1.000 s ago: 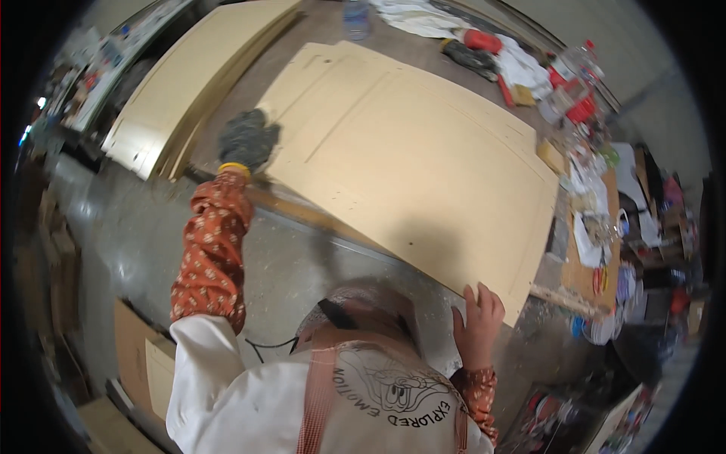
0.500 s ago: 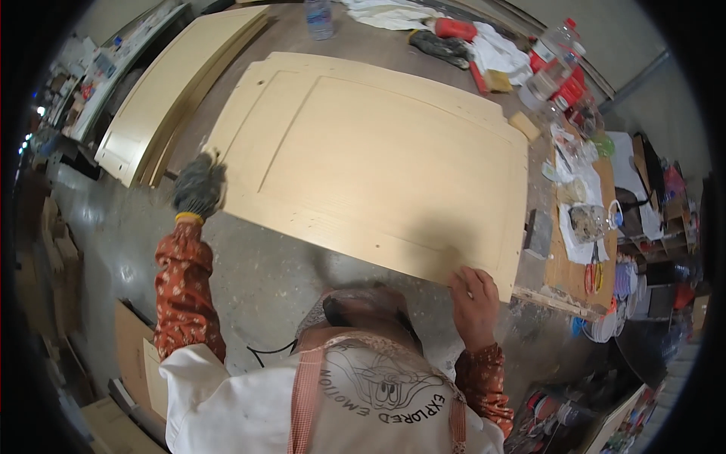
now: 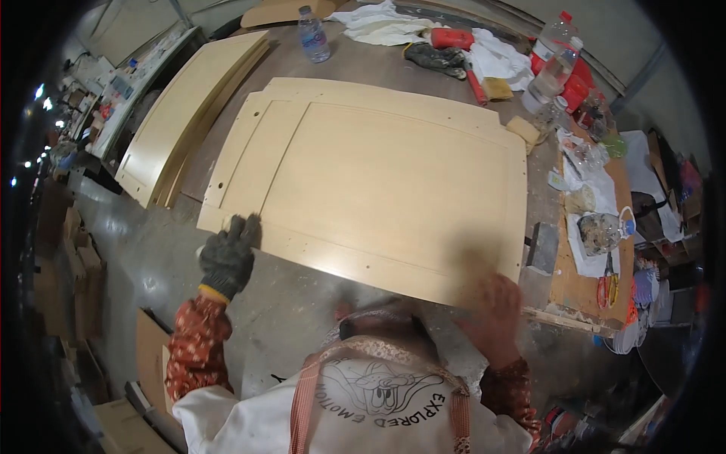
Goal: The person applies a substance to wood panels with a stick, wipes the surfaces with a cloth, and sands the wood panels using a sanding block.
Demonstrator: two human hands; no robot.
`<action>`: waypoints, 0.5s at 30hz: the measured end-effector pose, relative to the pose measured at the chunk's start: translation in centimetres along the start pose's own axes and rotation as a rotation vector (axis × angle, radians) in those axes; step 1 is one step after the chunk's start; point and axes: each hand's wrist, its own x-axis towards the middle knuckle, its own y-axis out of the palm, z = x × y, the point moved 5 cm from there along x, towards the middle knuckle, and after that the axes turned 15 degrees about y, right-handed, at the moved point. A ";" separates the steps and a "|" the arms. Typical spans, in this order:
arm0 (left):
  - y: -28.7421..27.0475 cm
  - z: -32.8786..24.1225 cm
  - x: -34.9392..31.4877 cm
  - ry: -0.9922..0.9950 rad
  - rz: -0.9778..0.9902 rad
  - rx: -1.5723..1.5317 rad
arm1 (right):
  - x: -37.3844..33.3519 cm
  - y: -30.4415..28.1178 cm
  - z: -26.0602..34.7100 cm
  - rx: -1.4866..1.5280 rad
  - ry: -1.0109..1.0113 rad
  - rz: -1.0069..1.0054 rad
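Observation:
A cream wooden panel [image 3: 393, 181] with shallow grooves and small holes lies across the brown worktable in front of me. My left hand [image 3: 228, 257], in a dark grey knitted glove with a yellow cuff, is at the panel's near left edge. Its fingers are stretched out, their tips over the panel's surface. My right hand [image 3: 493, 314] is bare and smeared by motion at the near right corner. Its fingers are too blurred to show whether they touch or grip the edge.
More cream panels [image 3: 189, 113] are stacked at the left. A water bottle [image 3: 313, 36] stands behind the panel. White cloths [image 3: 389, 23], a dark glove [image 3: 435, 59] and a sponge [image 3: 497, 88] lie at the back. Scissors [image 3: 608, 286] and a dark block [image 3: 542, 247] lie at the right.
My left hand has moved from the panel's left side to its near edge. My right hand has shifted slightly right and down. In view, the panel sits lower at its far edge and looks turned.

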 end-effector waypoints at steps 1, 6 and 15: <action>1.1 0.6 1.1 0.008 -0.004 0.052 | 0.1 0.6 1.6 -0.055 -0.069 0.073; 2.7 2.4 1.7 -0.029 -0.009 0.302 | 1.7 2.4 5.0 -0.098 -0.341 -0.089; 2.3 4.0 1.7 0.148 0.040 0.212 | -1.5 3.2 12.3 -0.031 -0.554 -0.157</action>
